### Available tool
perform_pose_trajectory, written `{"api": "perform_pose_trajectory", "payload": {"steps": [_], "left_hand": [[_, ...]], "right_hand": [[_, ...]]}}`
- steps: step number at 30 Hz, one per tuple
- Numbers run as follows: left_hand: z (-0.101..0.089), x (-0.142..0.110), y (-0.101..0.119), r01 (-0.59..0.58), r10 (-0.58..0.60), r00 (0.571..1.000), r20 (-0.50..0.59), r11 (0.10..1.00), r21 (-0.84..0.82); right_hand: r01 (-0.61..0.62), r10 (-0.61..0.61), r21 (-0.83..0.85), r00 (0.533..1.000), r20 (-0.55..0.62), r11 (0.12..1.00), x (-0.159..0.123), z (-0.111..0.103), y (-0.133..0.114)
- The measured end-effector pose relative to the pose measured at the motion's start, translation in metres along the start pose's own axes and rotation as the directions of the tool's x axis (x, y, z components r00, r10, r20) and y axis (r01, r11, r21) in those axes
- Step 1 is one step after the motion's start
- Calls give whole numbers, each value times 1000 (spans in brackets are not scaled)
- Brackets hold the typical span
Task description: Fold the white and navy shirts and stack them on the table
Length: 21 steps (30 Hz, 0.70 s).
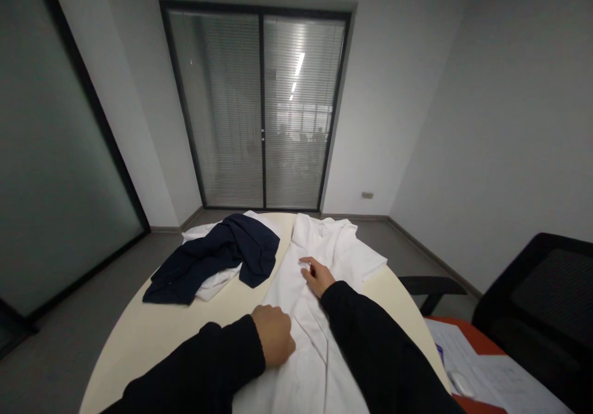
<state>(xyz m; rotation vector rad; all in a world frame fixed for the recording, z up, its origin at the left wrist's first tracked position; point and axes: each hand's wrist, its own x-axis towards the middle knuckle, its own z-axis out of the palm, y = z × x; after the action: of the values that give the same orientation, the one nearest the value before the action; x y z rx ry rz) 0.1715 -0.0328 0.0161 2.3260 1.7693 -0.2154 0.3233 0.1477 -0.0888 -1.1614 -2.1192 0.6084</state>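
Observation:
A white short-sleeved garment (340, 247) lies lengthwise over the round table, its far end bunched and a sleeve spread to the right. My left hand (274, 337) is curled into a fist at the left edge of the cloth, near the front. Its fingertips are hidden, so whether it grips fabric does not show. Farther up the garment my right hand (319, 277) rests at the cloth, fingers apart and bent, the index finger pointing left. Creases run through the cloth between and below my hands.
On the left of the cream table (139, 352), a dark navy garment (222, 250) lies crumpled over white cloth (217, 283). At right stands a black mesh chair (537, 296); papers (491, 371) and a white computer mouse (461, 384) lie on its red seat. Glass doors with blinds (259, 111) are beyond.

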Motion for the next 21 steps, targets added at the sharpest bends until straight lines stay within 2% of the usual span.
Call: {"api": "perform_pose_trajectory", "payload": {"steps": [3,6,12,15,18,21], "left_hand": [[6,2,0,-15,8,998,64,994,111],[16,4,-3,-29,8,991,133,988,152],[17,1,-3,-106,97,993,72,986,130],[13,-4,11,-185,181,981,67,981,53],[17,-8,30,-252,260,962,80,963,-93],[29,-7,50,-162,191,972,136,966,-202]], "right_hand": [[-1,1,-21,1000,-12,1000,0,-1,-1],[-5,4,-51,1000,-14,999,-1,-2,-3],[-14,13,-165,1000,-9,986,-2,-5,-6],[19,-17,-217,1000,12,976,-2,-8,-8],[30,-24,-254,999,28,967,-2,-14,-10],[12,-1,-288,999,40,958,-2,-20,-9]]}}
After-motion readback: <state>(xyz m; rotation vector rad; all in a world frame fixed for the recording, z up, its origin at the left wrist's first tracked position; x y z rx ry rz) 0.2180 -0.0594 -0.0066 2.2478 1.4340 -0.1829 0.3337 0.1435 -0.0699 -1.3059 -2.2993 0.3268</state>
